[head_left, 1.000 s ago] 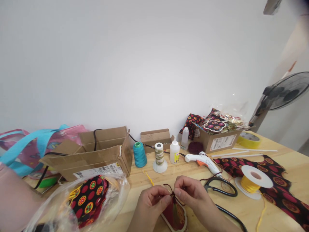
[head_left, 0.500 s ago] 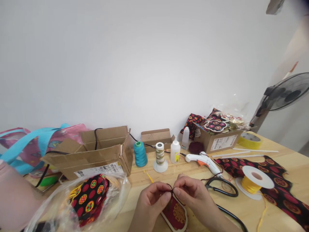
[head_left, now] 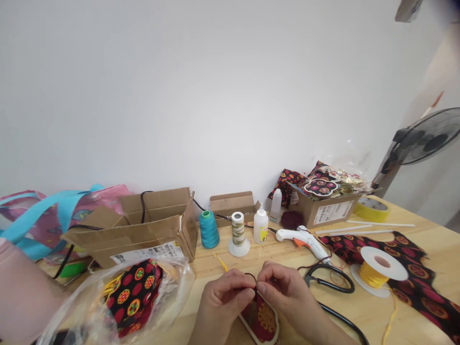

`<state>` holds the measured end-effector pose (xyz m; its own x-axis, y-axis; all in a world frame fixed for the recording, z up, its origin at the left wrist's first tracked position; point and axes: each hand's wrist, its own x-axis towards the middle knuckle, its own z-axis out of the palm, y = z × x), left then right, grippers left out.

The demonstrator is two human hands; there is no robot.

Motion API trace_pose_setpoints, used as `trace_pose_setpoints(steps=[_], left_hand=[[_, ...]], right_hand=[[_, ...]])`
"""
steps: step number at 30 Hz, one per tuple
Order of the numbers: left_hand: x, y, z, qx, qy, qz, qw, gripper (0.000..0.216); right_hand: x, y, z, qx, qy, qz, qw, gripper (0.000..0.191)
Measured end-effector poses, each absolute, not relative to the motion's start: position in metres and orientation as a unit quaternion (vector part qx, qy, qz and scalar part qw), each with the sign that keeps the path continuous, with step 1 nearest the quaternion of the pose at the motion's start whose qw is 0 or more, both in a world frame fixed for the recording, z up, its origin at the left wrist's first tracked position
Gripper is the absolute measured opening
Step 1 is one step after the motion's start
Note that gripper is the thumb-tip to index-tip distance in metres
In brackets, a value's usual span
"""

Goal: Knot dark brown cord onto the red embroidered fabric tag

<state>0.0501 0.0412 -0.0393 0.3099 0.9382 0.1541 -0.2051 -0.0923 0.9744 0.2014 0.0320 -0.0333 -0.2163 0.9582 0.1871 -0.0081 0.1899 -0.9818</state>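
At the table's front, my left hand (head_left: 230, 299) and my right hand (head_left: 283, 292) meet fingertip to fingertip. Both are closed in a pinch on a thin dark cord (head_left: 250, 275), which forms a small loop above the fingers. Below the pinch lies a dark red ornament (head_left: 260, 318) with a gold pattern and a pale rim; its upper part is partly hidden by my fingers. Black-handled scissors (head_left: 339, 279) lie right beside my right hand, partly covered by it. Left of my left hand sits a clear plastic bag (head_left: 172, 287) with patterned fabric (head_left: 134, 297) inside.
Behind my hands stand a teal thread cone (head_left: 209, 232), a thread spool (head_left: 238, 230), a glue bottle (head_left: 261, 227) and a glue gun (head_left: 305, 242). A yellow cord spool (head_left: 375, 274) rests on patterned cloth (head_left: 431, 292). Cardboard boxes stand left (head_left: 151, 235) and right (head_left: 323, 211).
My left hand's fingers have shifted slightly, and the dark cord loop above the fingertips has changed shape a little. The ornament stays in place.
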Motion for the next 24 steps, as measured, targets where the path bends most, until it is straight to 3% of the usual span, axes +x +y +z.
trace_pose_setpoints(steps=[11,24], left_hand=[[0.0493,0.0420,-0.0416,0.545,0.341,0.494,0.586,0.007],[0.0508,0.0407,-0.0378,0.562,0.348,0.509,0.551,0.009]], right_hand=[[0.2026,0.0316,-0.0347,-0.402,-0.602,0.483,0.492,0.018],[0.1957,0.0329,-0.0376,-0.396,-0.493,0.576,0.518,0.027]])
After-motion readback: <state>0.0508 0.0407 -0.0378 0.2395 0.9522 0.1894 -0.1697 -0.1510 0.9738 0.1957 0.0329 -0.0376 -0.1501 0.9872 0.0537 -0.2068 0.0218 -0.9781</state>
